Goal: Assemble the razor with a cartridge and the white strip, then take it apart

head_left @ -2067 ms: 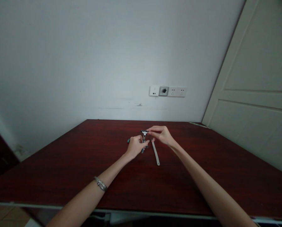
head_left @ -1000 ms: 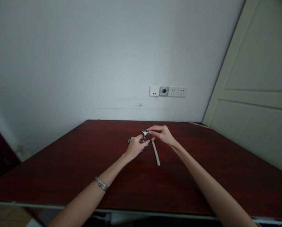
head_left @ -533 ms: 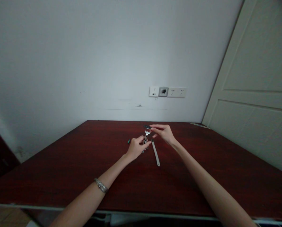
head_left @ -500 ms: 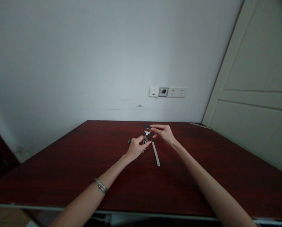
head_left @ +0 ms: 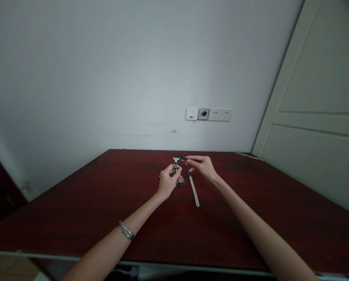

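Now, left hand (head_left: 166, 182) gripping razor handle (head_left: 176, 165), right hand (head_left: 204, 166) pinching cartridge (head_left: 182, 159); tray (head_left: 181, 183) contents unclear

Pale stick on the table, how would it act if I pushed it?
The stick is probably light, being so slim. It looks flat, so it would likely slide or swivel on the smooth-looking table rather than roll. Its nearly straight shape hints at stiffness.

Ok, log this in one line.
left hand: holds T-shaped silver handle | right hand: pinches small dark piece | pale strip: lies on reddish table
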Demonstrator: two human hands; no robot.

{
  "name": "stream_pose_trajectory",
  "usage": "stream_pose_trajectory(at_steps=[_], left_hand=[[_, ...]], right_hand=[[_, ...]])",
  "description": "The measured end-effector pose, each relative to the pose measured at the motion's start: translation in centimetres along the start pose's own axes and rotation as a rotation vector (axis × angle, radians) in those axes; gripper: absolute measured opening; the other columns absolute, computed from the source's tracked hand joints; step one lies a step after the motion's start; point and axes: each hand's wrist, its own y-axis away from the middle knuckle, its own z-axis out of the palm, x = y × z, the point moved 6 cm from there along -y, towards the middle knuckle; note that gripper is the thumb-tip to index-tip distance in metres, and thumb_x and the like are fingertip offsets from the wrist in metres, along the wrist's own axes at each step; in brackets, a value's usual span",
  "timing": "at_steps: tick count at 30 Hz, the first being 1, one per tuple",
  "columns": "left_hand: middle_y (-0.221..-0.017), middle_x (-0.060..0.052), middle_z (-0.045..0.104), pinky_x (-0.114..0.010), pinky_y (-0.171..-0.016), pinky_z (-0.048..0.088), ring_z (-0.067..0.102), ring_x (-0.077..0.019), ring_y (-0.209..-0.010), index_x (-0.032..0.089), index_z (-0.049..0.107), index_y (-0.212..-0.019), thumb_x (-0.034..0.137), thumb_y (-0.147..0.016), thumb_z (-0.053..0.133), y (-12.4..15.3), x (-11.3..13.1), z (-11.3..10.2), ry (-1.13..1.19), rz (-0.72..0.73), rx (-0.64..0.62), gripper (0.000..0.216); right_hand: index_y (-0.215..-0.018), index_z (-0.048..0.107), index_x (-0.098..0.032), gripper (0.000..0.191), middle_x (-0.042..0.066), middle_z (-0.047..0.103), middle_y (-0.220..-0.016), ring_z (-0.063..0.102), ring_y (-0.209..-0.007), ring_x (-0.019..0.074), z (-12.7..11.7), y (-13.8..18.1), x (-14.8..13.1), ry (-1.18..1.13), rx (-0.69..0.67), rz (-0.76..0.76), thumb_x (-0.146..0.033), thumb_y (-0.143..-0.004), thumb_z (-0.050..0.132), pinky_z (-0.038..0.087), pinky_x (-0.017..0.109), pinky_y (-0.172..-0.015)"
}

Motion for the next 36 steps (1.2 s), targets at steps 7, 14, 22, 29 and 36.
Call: stream_pose_trajectory(at_steps=[7,14,22,29,36], left_hand=[[-0.052,0.008,0.038,-0.014,-0.035,0.034,0.040,-0.0043,-0.035,0.017,0.049,-0.085,0.043,-0.084,0.044,0.1,-0.4,-0.5,-0.045,-0.004,0.074,0.027],[-0.060,0.006,0.038,-0.015,-0.038,0.037,0.039,-0.0042,-0.041,0.017,0.047,-0.093,0.044,-0.090,0.029,0.6,-0.6,0.6,0.080,-0.015,0.000,0.033],[-0.062,0.005,0.039,-0.018,-0.044,0.045,0.040,-0.0063,-0.048,0.018,0.044,-0.095,0.042,-0.089,0.032,1.7,-1.0,2.5,0.105,-0.011,-0.127,0.028],[-0.063,0.005,0.039,-0.018,-0.044,0.046,0.041,-0.0058,-0.048,0.017,0.043,-0.093,0.039,-0.089,0.031,1.6,-1.2,2.2,0.067,0.002,-0.113,0.025],[-0.064,0.004,0.039,-0.017,-0.045,0.047,0.041,-0.0058,-0.049,0.018,0.043,-0.093,0.039,-0.089,0.031,1.4,-1.3,2.0,0.061,0.008,-0.106,0.025]], right_hand=[[-0.087,0.071,-0.011,0.035,0.007,0.069,-0.072,0.064,-0.066,0.0185,-0.1,0.0,0.2,-0.001,0.013,-0.001,-0.033,-0.060,0.072,0.057,0.028,-0.049],[-0.087,0.071,-0.012,0.033,0.007,0.069,-0.075,0.064,-0.069,0.0198,-0.2,-0.5,0.0,0.018,0.031,-0.038,-0.032,-0.061,0.071,0.057,0.027,-0.048],[-0.089,0.071,-0.014,0.032,0.007,0.069,-0.084,0.064,-0.059,0.0150,0.8,-0.5,-1.2,0.093,-0.046,-0.111,-0.037,-0.066,0.067,0.055,0.026,-0.050],[-0.087,0.070,-0.017,0.027,0.006,0.067,-0.089,0.063,-0.051,0.0119,1.4,0.0,-2.0,0.146,-0.100,-0.181,-0.036,-0.069,0.065,0.052,0.022,-0.047],[-0.088,0.071,-0.017,0.031,0.006,0.067,-0.083,0.062,-0.054,0.0130,1.4,0.2,-2.0,0.149,-0.100,-0.178,-0.039,-0.068,0.066,0.053,0.024,-0.049]])
